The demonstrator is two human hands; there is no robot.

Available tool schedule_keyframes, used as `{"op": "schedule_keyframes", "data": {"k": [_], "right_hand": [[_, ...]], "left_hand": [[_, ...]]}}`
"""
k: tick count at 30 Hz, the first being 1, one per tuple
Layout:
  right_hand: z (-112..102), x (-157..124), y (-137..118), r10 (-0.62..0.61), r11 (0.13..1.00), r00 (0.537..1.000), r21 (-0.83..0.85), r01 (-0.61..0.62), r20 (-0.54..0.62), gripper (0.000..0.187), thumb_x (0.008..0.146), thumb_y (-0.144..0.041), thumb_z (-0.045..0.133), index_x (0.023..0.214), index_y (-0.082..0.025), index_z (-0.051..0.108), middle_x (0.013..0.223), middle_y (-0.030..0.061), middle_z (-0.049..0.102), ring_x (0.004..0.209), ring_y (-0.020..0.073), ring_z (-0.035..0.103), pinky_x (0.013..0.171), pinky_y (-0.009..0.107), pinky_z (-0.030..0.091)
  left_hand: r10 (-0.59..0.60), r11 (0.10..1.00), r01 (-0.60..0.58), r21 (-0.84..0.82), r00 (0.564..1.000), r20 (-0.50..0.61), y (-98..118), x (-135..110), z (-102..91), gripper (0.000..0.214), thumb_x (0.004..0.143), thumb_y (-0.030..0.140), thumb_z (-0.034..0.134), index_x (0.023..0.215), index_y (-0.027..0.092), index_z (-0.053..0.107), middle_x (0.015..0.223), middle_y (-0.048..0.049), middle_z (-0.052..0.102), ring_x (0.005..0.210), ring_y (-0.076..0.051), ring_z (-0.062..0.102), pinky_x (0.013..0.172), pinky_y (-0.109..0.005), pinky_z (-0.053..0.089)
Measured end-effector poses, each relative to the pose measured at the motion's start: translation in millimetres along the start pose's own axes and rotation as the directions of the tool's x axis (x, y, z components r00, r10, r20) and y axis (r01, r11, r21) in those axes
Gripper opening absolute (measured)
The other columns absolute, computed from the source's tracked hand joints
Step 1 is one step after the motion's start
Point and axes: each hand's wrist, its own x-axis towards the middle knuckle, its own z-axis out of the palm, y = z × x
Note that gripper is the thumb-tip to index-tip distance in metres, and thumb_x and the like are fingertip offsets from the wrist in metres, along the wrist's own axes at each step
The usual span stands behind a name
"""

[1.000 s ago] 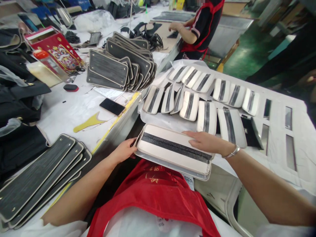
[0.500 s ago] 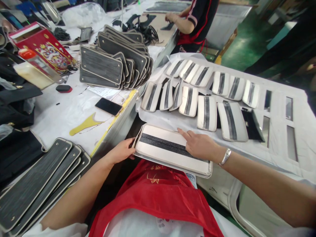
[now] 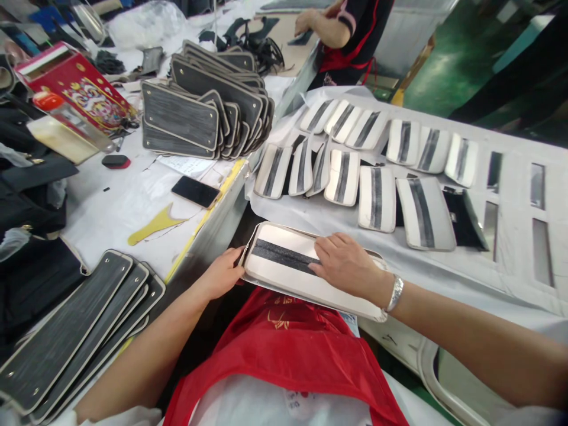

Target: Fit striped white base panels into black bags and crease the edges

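Observation:
A long white panel (image 3: 279,251) with rounded corners and a dark lengthwise strip is tilted in front of my red apron (image 3: 284,343). My left hand (image 3: 222,273) grips its left end, thumb near the edge and the other fingers partly hidden beneath. Across the panel's right half lies my right hand (image 3: 348,266), its palm and fingers resting on the surface over the strip, fingers slightly bent and not wrapped round anything. Part of the strip is hidden under that hand. A silver bracelet (image 3: 394,293) circles my right wrist.
Similar white striped panels (image 3: 377,198) lie in rows on the right table. Dark panels are in a pile (image 3: 180,115) and a fanned stack (image 3: 66,331) at left. A phone (image 3: 195,191) and yellow flat tool (image 3: 155,225) lie between. A co-worker's arm (image 3: 328,29) is beyond.
My right hand has moved left along the panel, from a pointing finger near the far edge to a flatter hand over the strip. My left hand keeps its grip.

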Motion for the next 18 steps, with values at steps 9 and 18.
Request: {"op": "schedule_keyframes", "data": {"k": [9,18], "right_hand": [[27,46,-60,-0.057,0.971,0.977,0.217,0.102,-0.206,0.046,0.091,-0.035,0.047,0.129,-0.011,0.05,0.14,0.0125,0.044,0.129,0.0277,0.035,0.107,0.043,0.027],[36,44,-66,-0.093,0.939,0.989,0.321,0.125,-0.114,0.047,0.091,-0.038,0.044,0.131,-0.014,0.049,0.144,0.0103,0.039,0.133,0.0273,0.031,0.109,0.045,0.025]], "left_hand": [[0.035,0.999,-0.034,0.02,0.999,-0.006,-1,3,-1.1,0.048,0.072,0.018,0.046,0.118,0.015,0.058,0.107,-0.0098,0.06,0.098,-0.023,0.058,0.077,-0.032,0.054],[-0.051,0.986,0.066,-0.155,0.994,0.099,1,3,-6.0,0.055,0.07,0.017,0.047,0.124,0.014,0.053,0.114,-0.0098,0.057,0.092,-0.022,0.06,0.064,-0.028,0.057]]}}
